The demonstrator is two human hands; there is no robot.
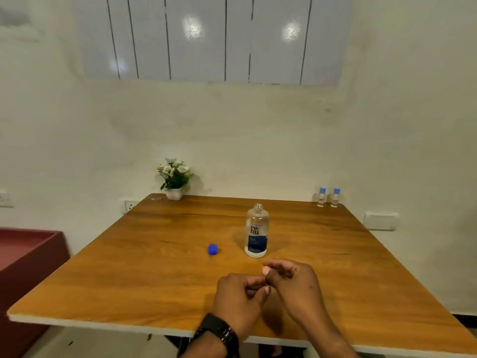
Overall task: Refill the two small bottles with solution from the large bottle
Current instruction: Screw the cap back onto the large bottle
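The renu solution bottle stands uncapped at frame centre, its blue cap just left — a careless reach toward the two small bottles, capped at the upper right table edge, could tip it. Low in the frame, the left hand and right hand meet, fingers curled — whether they pinch anything cannot be told.

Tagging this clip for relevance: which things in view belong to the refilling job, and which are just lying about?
Job: large bottle, uncapped; blue cap; two small bottles, still capped; left hand and right hand, fingers together.

Lying about: flower pot; red bin.
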